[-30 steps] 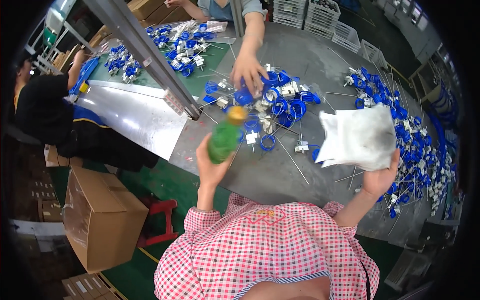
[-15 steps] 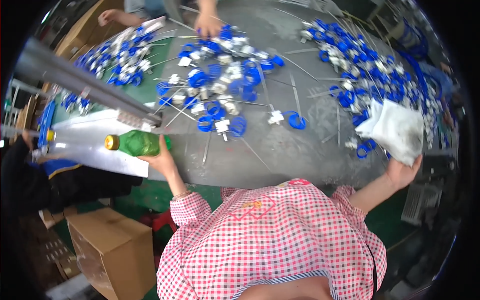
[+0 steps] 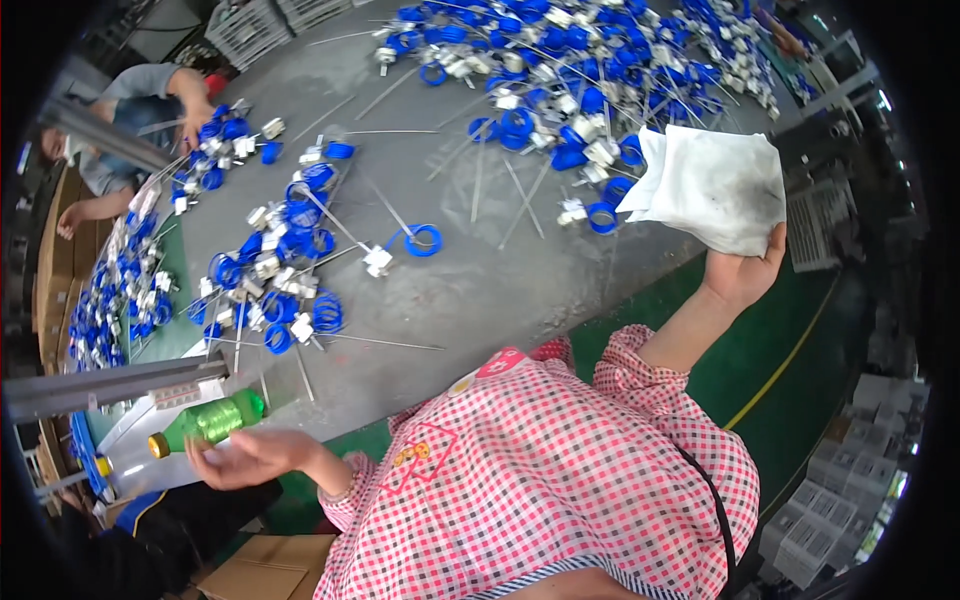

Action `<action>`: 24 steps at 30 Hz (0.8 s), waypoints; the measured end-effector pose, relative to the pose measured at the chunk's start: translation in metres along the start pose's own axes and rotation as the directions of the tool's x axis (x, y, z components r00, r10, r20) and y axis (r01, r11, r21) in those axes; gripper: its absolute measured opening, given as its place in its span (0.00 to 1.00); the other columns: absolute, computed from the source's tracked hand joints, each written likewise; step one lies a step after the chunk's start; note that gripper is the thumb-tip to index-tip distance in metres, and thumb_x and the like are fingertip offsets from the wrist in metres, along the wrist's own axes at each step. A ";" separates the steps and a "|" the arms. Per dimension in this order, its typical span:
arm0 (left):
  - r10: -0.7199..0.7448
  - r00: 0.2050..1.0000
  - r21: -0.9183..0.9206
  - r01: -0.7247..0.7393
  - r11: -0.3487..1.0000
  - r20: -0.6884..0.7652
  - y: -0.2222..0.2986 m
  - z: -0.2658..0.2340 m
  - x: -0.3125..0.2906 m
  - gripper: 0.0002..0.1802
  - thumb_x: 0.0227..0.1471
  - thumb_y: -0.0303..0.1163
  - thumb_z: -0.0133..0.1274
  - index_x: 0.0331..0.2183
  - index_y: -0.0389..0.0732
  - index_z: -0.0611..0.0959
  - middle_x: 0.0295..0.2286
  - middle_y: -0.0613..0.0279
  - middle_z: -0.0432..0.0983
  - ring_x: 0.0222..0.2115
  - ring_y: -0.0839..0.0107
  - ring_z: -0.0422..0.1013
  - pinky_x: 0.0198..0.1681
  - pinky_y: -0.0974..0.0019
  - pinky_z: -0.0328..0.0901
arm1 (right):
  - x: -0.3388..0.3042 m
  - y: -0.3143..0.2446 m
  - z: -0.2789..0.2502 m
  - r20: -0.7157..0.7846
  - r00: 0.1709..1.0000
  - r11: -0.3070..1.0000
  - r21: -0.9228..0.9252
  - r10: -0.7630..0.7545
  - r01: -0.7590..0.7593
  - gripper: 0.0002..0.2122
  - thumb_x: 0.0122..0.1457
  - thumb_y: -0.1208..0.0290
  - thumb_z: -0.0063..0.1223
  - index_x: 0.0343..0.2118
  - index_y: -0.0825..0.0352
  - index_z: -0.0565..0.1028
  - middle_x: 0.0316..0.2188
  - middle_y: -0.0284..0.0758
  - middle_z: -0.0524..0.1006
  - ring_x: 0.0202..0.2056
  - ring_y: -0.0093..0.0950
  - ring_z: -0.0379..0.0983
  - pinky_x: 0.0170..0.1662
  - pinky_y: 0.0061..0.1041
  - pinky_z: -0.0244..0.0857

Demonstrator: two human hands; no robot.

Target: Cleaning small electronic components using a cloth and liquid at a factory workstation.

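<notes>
My right hand (image 3: 742, 275) grips a folded white cloth (image 3: 712, 190) from below, with a grey smudge on its face. The cloth hangs over the table's right front edge, beside the big heap of blue coiled cables with white connectors (image 3: 570, 120). At the lower left, a green bottle with a yellow cap (image 3: 215, 420) lies on its side by the table edge. Close in front of it is my left hand (image 3: 250, 458), palm turned up and fingers loosely spread, holding nothing. Whether the fingertips still touch the bottle cannot be made out.
A smaller cable pile (image 3: 285, 245) lies on the grey table (image 3: 480, 290). Across the table, another person's hand (image 3: 192, 115) reaches into more cables. A metal post (image 3: 120, 388) juts in at the left. Cardboard boxes (image 3: 265, 570) stand below on the green floor.
My left hand has let go of the green bottle, which now lies by the table edge. My view has turned to the right. The white cloth stays in my right hand.
</notes>
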State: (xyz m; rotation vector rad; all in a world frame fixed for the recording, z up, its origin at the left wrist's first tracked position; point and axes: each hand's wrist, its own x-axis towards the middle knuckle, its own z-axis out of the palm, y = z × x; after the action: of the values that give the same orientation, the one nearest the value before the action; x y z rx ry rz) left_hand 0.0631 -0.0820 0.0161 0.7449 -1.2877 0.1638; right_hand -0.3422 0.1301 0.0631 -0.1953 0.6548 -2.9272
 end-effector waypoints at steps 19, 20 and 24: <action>0.500 0.218 -0.545 0.383 0.746 0.838 0.186 0.190 -0.122 0.26 0.31 0.17 0.48 0.39 0.39 0.68 0.38 0.51 0.60 0.31 0.57 0.67 0.31 0.62 0.65 | -0.029 -0.070 -0.087 -0.057 0.998 0.991 -0.131 -0.006 -0.002 0.22 0.53 0.67 0.38 0.50 0.70 0.53 0.50 0.41 0.58 0.52 0.38 0.53 0.54 0.40 0.46; 0.514 0.221 -0.559 0.384 0.735 0.829 0.190 0.181 -0.106 0.26 0.31 0.17 0.48 0.39 0.39 0.68 0.38 0.51 0.60 0.31 0.57 0.67 0.31 0.62 0.65 | -0.029 -0.061 -0.084 -0.026 0.999 0.990 -0.139 0.025 -0.028 0.22 0.52 0.69 0.40 0.50 0.70 0.54 0.49 0.41 0.59 0.51 0.37 0.55 0.53 0.40 0.49; 0.320 0.530 -0.574 0.433 0.695 0.786 0.182 0.153 -0.085 0.22 0.32 0.15 0.49 0.36 0.39 0.73 0.40 0.54 0.56 0.36 0.62 0.64 0.39 0.66 0.62 | -0.035 -0.002 -0.043 -0.014 0.956 0.949 -0.111 0.295 -0.294 0.20 0.52 0.69 0.42 0.48 0.69 0.58 0.46 0.39 0.64 0.48 0.36 0.60 0.51 0.39 0.53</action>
State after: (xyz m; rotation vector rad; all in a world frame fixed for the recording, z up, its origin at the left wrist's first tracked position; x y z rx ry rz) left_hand -0.1785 -0.0087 0.0259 0.0933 -2.0743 -0.8999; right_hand -0.3152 0.1553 0.0216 -0.1026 0.7756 -2.6065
